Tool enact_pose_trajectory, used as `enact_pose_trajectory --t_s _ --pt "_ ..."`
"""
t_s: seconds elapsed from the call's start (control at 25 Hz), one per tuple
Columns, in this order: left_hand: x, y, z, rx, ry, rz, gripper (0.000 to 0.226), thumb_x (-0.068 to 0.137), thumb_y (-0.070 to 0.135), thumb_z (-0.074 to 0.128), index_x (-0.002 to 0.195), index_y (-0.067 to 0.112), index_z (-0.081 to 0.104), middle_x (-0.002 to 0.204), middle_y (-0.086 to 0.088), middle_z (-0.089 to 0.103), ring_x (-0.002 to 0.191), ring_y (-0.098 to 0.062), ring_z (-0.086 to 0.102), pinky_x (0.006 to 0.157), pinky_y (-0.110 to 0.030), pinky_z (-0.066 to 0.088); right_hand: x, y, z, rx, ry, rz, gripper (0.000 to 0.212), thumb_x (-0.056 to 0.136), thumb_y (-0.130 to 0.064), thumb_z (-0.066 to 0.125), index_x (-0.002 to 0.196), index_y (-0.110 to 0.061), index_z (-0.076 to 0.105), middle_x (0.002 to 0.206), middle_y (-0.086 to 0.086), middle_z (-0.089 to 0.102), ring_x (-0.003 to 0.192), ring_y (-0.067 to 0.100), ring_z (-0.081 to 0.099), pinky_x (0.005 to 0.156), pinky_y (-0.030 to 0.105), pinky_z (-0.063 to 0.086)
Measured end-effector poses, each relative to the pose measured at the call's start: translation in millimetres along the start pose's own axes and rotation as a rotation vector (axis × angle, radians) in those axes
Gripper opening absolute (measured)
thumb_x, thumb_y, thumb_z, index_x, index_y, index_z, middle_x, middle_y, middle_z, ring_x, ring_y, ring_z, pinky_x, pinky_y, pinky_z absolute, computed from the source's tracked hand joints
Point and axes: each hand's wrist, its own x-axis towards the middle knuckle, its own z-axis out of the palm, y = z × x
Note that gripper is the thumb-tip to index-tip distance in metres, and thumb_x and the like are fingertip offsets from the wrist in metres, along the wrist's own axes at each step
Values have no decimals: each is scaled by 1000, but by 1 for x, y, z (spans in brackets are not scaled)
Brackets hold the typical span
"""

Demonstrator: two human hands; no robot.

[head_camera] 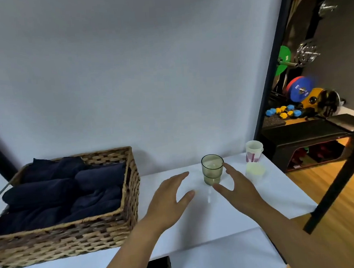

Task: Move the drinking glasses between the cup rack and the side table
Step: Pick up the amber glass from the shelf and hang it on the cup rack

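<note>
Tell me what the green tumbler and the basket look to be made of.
Green tumbler: clear tinted glass or hard plastic, glossy; the table shows through it, and the look cannot settle which. Basket: woven wicker or rattan, matte brown, with visible braided strands.

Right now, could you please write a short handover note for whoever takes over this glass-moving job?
Left hand: open, hovering over the white table, holding nothing.
Right hand: open, curled beside the green glass, not yet gripping it.
The green glass stands upright on the table. Right of it are a pale yellowish cup and, behind that, a white patterned cup.
No cup rack is in view, so progress cannot be judged.
Likely next: grip the green glass.
</note>
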Motion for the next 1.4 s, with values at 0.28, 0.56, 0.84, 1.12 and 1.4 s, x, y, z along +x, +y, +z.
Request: enact_pose_trajectory --t_s 0.28,0.56,0.84,1.12,1.4 --pt "30 -12 50 -94 25 -164 65 100 55 56 158 48 28 160 27 35 148 3 26 121 -27 26 66 57 25 153 -15 137 119 75 -57 88 165 -37 12 168 -3 32 154 18 31 120 39 33" --pt "34 -17 75 -92 52 -245 67 100 56 57 158 49 25 160 29 33 149 2 27 120 -26 26 107 74 48 261 -51 124 117 56 -59 94 154 -39 33 146 -13 55 134 15 53 107 40 49" --pt "39 -22 71 -63 90 -269 68 99 57 57 159 46 26 160 27 34 149 1 28 119 -26 27 117 77 59 391 -45 163 95 63 -35 100 138 -42 43 123 -26 59 116 10 61 95 33 53" --pt "18 -3 69 -84 122 -265 65 99 56 59 157 46 32 155 32 39 144 8 32 119 -25 30 115 77 58 427 -15 182 88 68 -29 97 138 -34 42 116 -26 52 114 14 59 80 25 50" --pt "-5 25 41 -21 205 -293 65 99 52 61 158 39 35 155 23 45 143 1 39 120 -32 34 93 49 33 479 -65 60 83 67 -29 97 131 -35 44 118 -16 57 112 9 60 86 29 56"
